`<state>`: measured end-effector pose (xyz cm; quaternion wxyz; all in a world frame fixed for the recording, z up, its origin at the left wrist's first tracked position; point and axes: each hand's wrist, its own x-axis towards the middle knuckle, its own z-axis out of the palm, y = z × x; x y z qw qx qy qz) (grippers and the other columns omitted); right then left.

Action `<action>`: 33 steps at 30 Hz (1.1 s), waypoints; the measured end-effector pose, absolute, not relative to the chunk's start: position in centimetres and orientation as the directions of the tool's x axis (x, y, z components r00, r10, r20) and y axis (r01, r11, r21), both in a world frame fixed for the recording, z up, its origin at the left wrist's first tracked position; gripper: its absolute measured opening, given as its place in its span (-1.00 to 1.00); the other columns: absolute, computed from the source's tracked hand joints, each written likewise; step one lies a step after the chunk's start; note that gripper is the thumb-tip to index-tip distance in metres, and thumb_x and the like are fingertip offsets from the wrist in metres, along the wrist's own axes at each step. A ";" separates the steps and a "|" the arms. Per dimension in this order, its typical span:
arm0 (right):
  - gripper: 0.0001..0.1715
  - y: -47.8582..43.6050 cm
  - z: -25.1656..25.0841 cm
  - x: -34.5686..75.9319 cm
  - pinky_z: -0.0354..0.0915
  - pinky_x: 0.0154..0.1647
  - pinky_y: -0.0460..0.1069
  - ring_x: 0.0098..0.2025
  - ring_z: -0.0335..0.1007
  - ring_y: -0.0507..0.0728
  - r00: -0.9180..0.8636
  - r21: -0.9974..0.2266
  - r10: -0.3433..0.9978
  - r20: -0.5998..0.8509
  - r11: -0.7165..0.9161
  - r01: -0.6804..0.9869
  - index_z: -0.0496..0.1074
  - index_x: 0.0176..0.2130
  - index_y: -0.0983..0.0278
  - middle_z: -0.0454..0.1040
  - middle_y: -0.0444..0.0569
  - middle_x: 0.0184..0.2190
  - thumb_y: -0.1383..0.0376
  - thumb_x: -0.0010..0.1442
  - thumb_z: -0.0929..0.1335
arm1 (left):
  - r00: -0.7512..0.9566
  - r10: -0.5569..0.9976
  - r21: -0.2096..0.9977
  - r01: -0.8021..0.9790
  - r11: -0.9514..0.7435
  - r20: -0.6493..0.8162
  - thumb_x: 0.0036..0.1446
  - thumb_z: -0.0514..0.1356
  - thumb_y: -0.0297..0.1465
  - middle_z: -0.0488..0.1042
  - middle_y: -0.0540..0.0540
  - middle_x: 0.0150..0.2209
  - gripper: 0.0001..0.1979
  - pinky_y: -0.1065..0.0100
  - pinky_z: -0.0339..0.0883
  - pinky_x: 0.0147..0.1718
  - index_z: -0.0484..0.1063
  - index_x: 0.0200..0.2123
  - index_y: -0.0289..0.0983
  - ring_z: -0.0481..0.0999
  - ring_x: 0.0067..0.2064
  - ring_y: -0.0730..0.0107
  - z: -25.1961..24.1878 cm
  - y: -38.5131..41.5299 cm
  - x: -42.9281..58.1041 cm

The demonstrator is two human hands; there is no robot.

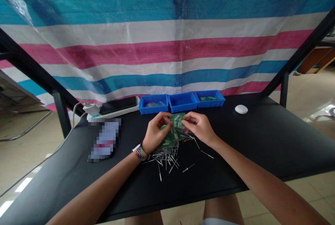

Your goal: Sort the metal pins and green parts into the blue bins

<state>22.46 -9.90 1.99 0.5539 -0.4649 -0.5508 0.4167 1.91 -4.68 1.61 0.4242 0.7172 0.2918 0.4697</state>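
No words, numbers or brands can be read. Pale patches on the green packet, just toward five o'clock of centre, are too small to tell; the pouch-like item at eight o'clock is pixelated.

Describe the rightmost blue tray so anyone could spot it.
On the black table, three blue trays stand in a row before the striped sheet. The rightmost tray is nearest the white rounded object; unlike its neighbours, it shows green contents.
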 end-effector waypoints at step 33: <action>-0.52 -7.2 3.2 30.2 0.59 -0.35 0.01 -0.29 0.69 0.16 0.576 -0.960 0.780 0.246 0.280 0.030 0.62 0.05 0.24 0.63 0.05 0.02 0.24 0.13 0.41 | 0.452 0.786 0.887 -0.025 -0.461 0.422 0.32 0.24 -0.35 0.58 -0.12 -0.16 -0.88 0.27 0.41 -0.08 0.55 -0.17 -0.25 0.56 -0.11 0.23 2.0 -4.5 1.6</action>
